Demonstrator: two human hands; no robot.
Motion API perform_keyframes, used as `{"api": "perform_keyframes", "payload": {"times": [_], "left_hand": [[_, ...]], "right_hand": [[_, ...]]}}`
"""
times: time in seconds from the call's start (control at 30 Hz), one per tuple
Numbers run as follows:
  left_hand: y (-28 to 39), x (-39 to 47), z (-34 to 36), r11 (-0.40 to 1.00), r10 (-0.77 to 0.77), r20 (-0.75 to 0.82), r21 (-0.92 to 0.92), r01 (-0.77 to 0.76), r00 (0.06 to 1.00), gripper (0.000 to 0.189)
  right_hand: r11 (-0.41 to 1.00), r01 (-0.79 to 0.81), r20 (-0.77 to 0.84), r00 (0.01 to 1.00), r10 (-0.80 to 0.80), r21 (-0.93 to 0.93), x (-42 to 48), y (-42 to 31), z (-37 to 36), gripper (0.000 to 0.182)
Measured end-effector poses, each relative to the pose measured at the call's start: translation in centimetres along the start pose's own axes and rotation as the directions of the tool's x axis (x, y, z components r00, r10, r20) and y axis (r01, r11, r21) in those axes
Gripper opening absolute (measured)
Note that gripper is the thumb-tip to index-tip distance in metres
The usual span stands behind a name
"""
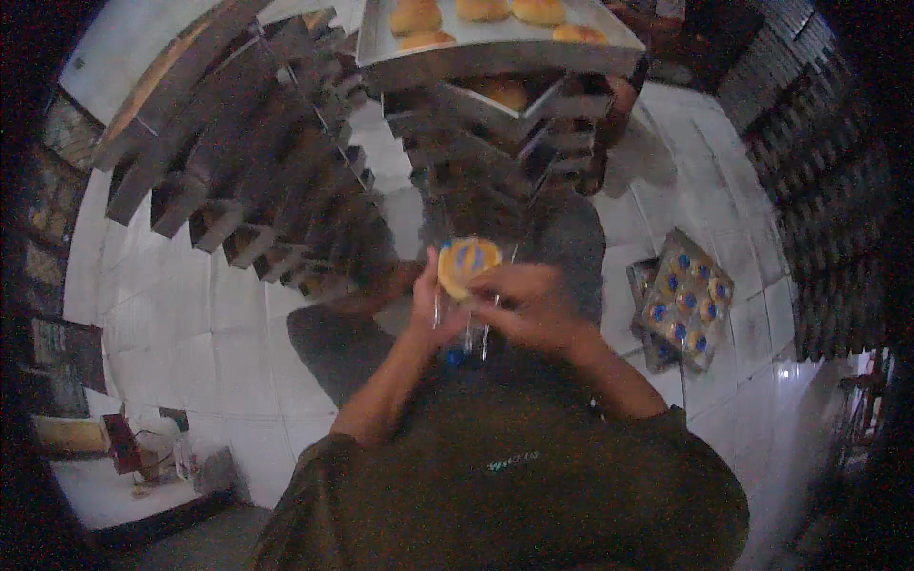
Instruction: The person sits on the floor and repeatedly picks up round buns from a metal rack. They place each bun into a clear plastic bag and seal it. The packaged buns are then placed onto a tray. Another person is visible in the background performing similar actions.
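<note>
A round golden bun in clear plastic film with blue print [468, 265] is held up in front of my chest. Around its left and lower side is my left hand [435, 303], gripping it. The fingers of my right hand [525, 300] pinch at the bun's lower right edge and the film. Loose clear film with a blue patch hangs below the hands. Beyond them, at the top, a metal tray [500, 61] carries several unwrapped buns [416, 16] above a stack of more trays.
Stacked dark metal trays [214, 128] stand at the left, and more stacks [814, 200] at the far right. On the tiled floor at right, a tray [703, 268] holds several blue-printed wrapped buns. A white table [121, 499] with objects stands lower left.
</note>
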State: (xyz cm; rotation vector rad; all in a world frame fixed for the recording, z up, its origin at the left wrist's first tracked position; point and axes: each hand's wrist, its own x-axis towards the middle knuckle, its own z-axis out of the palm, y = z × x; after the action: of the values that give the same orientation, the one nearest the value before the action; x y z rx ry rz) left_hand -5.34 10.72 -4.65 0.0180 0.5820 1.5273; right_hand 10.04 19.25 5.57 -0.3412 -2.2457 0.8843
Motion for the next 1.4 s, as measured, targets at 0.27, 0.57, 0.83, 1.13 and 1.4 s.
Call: {"api": "perform_keyframes", "payload": {"times": [0.27, 0.57, 0.83, 1.13, 1.4], "left_hand": [[-0.7, -2.8, 7.6, 0.966, 0.080, 0.291, -0.259, -0.002, 0.953, 0.083], [-0.1, -1.1, 8.4, 0.937, 0.141, -0.217, -0.285, -0.201, 0.966, 0.075], [0.1, -1.5, 9.2, 0.973, 0.199, -0.094, -0.100, -0.208, 0.976, 0.074], [-1.1, 2.6, 5.1, 0.906, 0.134, -0.309, -0.346, -0.243, 0.942, 0.061], [-0.7, 1.8, 9.7, 0.993, 0.114, -0.171, 0.006, -0.115, 0.979, 0.057]], "right_hand": [[0.989, 0.029, 0.110, 0.994, -0.013, -0.143, -3.9, -5.5, 0.4, 0.012], [0.908, -0.087, 0.467, 0.875, -0.127, 0.410, -3.3, -7.0, -4.3, 0.016], [0.961, 0.064, 0.234, 0.972, 0.001, -0.270, -2.6, -5.3, -0.6, 0.021], [0.893, -0.337, 0.478, 0.863, 0.166, 0.299, -3.4, -5.0, -5.0, 0.012], [0.980, 0.048, 0.156, 0.988, -0.018, -0.195, -2.9, -3.0, -1.1, 0.014]]}}
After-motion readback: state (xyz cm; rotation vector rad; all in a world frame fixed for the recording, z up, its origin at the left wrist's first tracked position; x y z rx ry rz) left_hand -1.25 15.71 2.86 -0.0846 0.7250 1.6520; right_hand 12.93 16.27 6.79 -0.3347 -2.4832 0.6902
